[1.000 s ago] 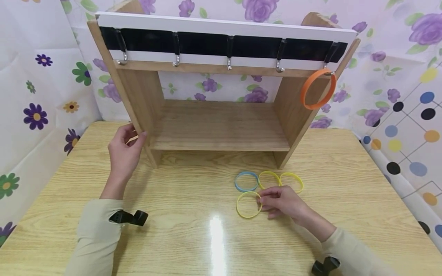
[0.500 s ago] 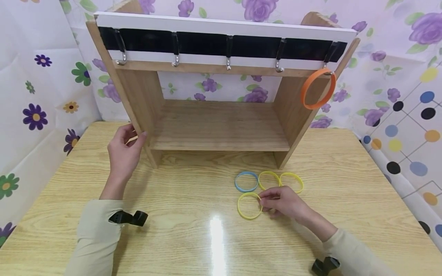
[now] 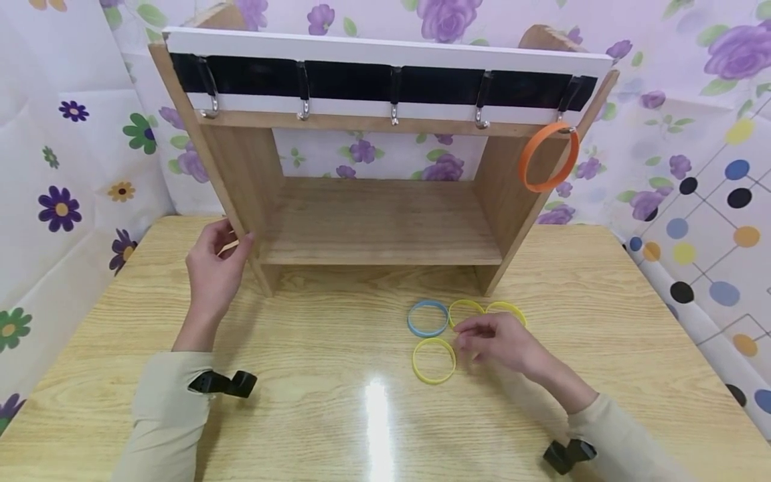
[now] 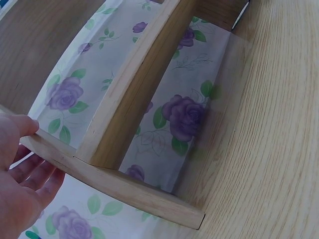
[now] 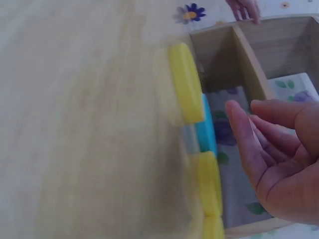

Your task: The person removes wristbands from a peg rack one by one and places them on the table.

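My left hand [image 3: 215, 264] grips the left side panel of a wooden rack [image 3: 385, 221], thumb on its front edge and fingers behind, as the left wrist view also shows. My right hand [image 3: 500, 341] hovers over the table with thumb and fingertips apart, holding nothing. Just left of its fingertips, a yellow wristband [image 3: 434, 382] lies flat. Behind that are a blue wristband [image 3: 427, 334] and two more yellow wristbands, partly covered by the right hand. An orange wristband [image 3: 542, 187] hangs from the rack's rightmost hook.
Across the rack's top runs a white and black rail [image 3: 349, 80] with several metal hooks. The rack stands at the back of the wooden table [image 3: 301, 402], against flowered cloth [image 3: 638, 140]. Patterned cloth also lines both sides.
My right hand has let go of the front yellow wristband, now flat on the table, and drawn slightly right. The left hand keeps its grip on the rack. The head view has shifted slightly.
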`<state>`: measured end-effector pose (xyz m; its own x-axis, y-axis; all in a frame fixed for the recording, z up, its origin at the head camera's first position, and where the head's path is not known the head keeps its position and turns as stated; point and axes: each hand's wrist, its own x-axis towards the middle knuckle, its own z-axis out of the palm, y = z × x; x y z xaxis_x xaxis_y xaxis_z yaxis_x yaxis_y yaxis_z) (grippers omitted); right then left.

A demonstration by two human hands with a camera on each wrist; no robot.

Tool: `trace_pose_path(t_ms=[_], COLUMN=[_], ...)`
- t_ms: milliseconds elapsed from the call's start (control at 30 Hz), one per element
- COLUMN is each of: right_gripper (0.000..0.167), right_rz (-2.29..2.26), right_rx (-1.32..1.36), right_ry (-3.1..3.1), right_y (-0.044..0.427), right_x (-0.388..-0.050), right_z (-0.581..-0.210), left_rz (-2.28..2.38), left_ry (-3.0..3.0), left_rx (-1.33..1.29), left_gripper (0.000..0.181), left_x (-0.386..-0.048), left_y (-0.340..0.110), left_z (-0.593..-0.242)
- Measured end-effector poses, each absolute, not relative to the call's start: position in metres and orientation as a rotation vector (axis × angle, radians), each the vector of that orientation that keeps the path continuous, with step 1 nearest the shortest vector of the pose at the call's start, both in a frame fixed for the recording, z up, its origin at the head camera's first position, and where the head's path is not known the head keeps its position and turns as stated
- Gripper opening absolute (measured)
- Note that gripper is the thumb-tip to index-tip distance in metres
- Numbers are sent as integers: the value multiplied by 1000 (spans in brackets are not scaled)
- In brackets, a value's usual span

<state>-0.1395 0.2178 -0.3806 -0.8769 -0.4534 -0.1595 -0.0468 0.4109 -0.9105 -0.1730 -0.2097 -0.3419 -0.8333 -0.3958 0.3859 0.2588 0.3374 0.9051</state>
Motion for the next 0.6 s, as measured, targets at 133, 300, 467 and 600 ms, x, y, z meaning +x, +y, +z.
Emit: trace_pose_path(t_ms=[133, 300, 467, 600], right_gripper=[30, 31, 32, 33], right_rz=[-1481, -1467, -1480, -1560], right_rx=[-471, -469, -462, -499], right_ry=[2286, 2369, 2497, 2558], right_y=[223, 235, 247, 256], right_x=[-147, -156, -166, -172], right_z=[-367, -341, -316, -296], left_rz=[-1537, -1528, -1526, -1525], left_ry=[-2058, -2085, -2093, -2094], left_rx=[122, 135, 142, 148], left_gripper=[36, 38, 39, 39], left_x=[-173, -172, -173, -173], left_y=[-210, -210, -210, -210], left_z=[-341, -341, -340, -341])
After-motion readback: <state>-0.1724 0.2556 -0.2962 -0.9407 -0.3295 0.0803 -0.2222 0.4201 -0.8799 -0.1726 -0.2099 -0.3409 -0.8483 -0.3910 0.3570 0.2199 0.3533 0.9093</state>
